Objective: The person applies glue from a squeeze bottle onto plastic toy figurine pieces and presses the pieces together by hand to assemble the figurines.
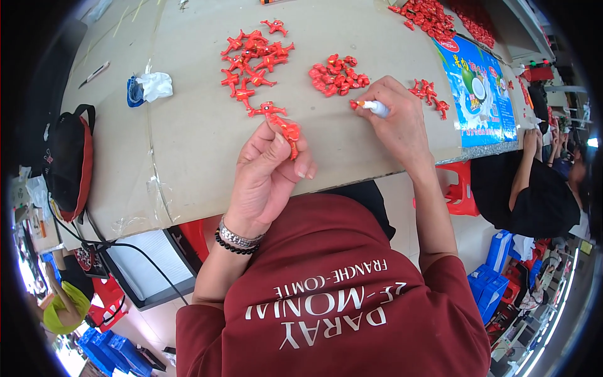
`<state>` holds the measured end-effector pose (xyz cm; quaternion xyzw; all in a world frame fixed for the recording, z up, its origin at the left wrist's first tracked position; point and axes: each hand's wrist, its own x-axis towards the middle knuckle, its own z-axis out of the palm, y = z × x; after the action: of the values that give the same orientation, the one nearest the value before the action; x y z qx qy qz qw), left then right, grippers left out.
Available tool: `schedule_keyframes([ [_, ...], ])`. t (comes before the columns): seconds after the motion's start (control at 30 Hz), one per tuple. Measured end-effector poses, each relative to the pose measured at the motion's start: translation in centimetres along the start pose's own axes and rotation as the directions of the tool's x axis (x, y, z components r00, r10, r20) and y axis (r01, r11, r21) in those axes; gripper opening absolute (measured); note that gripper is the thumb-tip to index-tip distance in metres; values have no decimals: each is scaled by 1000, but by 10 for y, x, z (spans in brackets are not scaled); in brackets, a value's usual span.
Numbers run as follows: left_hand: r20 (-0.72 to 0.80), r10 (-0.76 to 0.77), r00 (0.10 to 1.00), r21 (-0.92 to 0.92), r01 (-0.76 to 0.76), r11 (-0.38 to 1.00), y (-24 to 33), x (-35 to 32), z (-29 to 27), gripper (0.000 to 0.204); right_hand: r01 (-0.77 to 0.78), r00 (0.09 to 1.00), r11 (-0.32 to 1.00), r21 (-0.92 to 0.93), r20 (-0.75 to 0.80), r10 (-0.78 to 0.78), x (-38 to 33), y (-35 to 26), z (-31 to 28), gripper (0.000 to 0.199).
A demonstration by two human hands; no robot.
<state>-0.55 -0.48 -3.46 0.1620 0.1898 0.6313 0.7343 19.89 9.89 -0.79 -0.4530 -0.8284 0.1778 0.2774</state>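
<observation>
My left hand (267,173) is closed, pinching a small glossy red plastic figure (289,129) between thumb and fingers just over the table's near side. To the right, my right hand (402,116) grips a small white squeeze bottle (377,108) whose nozzle points left. A little red piece (355,105) is at the nozzle's tip; whether my fingers also hold it I cannot tell. Ahead of my left hand lies a loose cluster of red figures with stubby limbs (254,60). Beyond my right hand sits a pile of small red parts (338,75).
More red figures (427,91) lie right of my right hand, beside a blue printed sheet (474,88). Large red heaps (430,19) fill the far right. On the left are a crumpled tissue (155,86), a pen (94,73) and a black-and-red bag (72,160). A person in black (534,188) sits at right.
</observation>
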Motion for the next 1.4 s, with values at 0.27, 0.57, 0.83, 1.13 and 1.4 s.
schedule_keyframes([
  [0.27,-52,-12,999,63,15,998,-4,3,6,15,-56,998,998,25,-4,56,-14,-9,3,15],
  [0.57,-40,9,999,245,2,969,-6,9,9,13,-272,954,761,590,62,293,-13,-37,-4,15],
  [0.83,45,82,996,385,-93,918,-10,13,5,11,-354,935,627,694,246,256,-9,-48,-10,11],
  [1.13,16,66,998,478,-65,876,-6,10,10,11,-273,962,678,682,203,183,-8,-45,-4,11],
  [1.4,56,128,990,594,-136,793,-8,8,12,7,-314,947,507,802,229,224,-17,-39,8,15],
])
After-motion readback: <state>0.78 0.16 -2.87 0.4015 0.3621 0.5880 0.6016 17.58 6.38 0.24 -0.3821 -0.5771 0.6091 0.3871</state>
